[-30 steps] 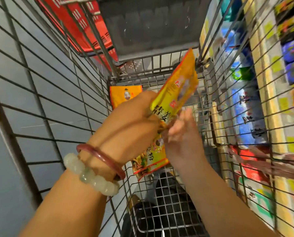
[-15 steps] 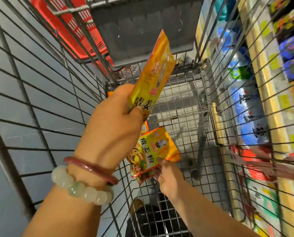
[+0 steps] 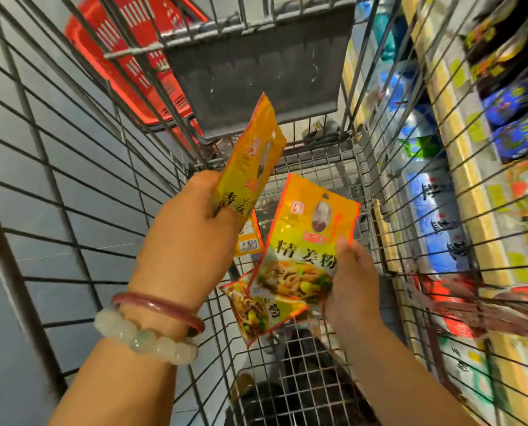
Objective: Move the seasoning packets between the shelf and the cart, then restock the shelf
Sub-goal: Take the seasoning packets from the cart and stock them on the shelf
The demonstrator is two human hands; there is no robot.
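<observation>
Right now I see my left hand (image 3: 192, 229) gripping one yellow seasoning packet (image 3: 250, 167) upright above the wire cart (image 3: 72, 179). My right hand (image 3: 351, 281) pinches two more packets (image 3: 305, 247) fanned together, low inside the cart. Blurred shelf stock (image 3: 434, 216) shows through the right wall.

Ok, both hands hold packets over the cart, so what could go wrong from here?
1. The right hand seems to pinch two overlapping packets by one edge; the lower one could slip out.
2. The left hand grips its packet only at the bottom, so it could flop or snag the cart wires.
</observation>
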